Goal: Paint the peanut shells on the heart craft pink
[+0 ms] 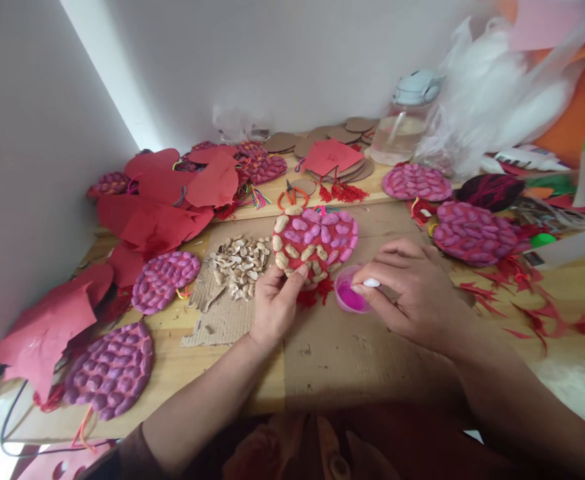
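1. Your left hand (275, 300) rests on the wooden surface (322, 360), its fingers curled together with the fingertips touching the lower edge of the red heart-shaped disc (317, 241).
2. That disc lies flat near the middle of the surface, its wide lobes toward the wall and its tip toward you, so its long axis runs away from you. It is partly covered in peanut shells, some painted pink, some bare.
3. Your right hand (412, 287) hovers just right of the disc, its fingers pinching a small white piece (371, 283) over the small cup of pink paint (351, 297).
4. The cup stands upright, just beside the disc's tip, between your hands.
5. A pile of bare peanut shells (238, 261) lies on torn cardboard (217, 313) left of the disc.
6. Finished pink shell discs (165, 280) and red paper (162, 200) lie farther left.
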`<act>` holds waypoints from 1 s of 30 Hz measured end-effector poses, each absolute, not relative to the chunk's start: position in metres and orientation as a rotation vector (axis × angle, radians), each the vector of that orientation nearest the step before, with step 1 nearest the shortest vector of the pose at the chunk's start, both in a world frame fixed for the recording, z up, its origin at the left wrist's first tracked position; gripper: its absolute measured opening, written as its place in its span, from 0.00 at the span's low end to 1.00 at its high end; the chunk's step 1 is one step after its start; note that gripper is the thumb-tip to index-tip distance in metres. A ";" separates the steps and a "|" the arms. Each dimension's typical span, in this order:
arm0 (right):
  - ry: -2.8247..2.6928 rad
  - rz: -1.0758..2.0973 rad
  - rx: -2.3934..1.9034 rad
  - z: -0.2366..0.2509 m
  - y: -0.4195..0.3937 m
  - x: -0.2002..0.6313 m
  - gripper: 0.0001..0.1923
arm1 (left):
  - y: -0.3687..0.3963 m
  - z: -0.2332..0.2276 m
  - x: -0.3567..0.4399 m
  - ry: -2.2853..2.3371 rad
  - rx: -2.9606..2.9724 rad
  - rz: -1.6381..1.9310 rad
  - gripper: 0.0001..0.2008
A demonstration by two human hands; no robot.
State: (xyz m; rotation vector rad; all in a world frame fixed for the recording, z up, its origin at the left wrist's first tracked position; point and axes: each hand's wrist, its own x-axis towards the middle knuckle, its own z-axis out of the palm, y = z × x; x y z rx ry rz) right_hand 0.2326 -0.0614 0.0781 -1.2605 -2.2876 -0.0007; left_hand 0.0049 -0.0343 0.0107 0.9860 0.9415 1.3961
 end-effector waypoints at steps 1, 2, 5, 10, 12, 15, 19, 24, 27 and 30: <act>-2.287 -0.001 -1.265 0.078 -0.061 0.233 0.05 | -0.034 0.011 0.005 0.946 0.989 1.396 0.13; -2.291 0.001 -1.269 0.078 -0.061 0.232 0.05 | -0.034 0.011 0.005 0.951 0.991 1.395 0.13; -2.304 0.013 -1.269 0.077 -0.061 0.232 0.05 | -0.034 0.011 0.006 0.947 0.986 1.380 0.14; -2.288 -0.001 -1.251 0.075 -0.060 0.234 0.04 | -0.033 0.008 0.006 0.925 0.997 1.385 0.12; -2.288 -0.002 -1.253 0.074 -0.060 0.234 0.04 | -0.033 0.008 0.006 0.909 1.007 1.386 0.11; -2.292 0.004 -1.250 0.074 -0.060 0.233 0.04 | -0.034 0.010 0.006 0.919 0.996 1.381 0.13; -2.287 -0.045 -1.257 0.075 -0.061 0.231 0.04 | -0.034 0.011 0.006 0.934 1.001 1.373 0.14; -2.304 -0.021 -1.281 0.077 -0.063 0.228 0.03 | -0.034 0.009 0.006 0.929 1.001 1.378 0.13; -2.309 -0.003 -1.299 0.078 -0.063 0.228 0.04 | -0.033 0.010 0.006 0.935 1.001 1.386 0.13; -2.244 0.034 -1.257 0.081 -0.062 0.231 0.03 | -0.033 0.012 0.005 0.930 0.993 1.405 0.12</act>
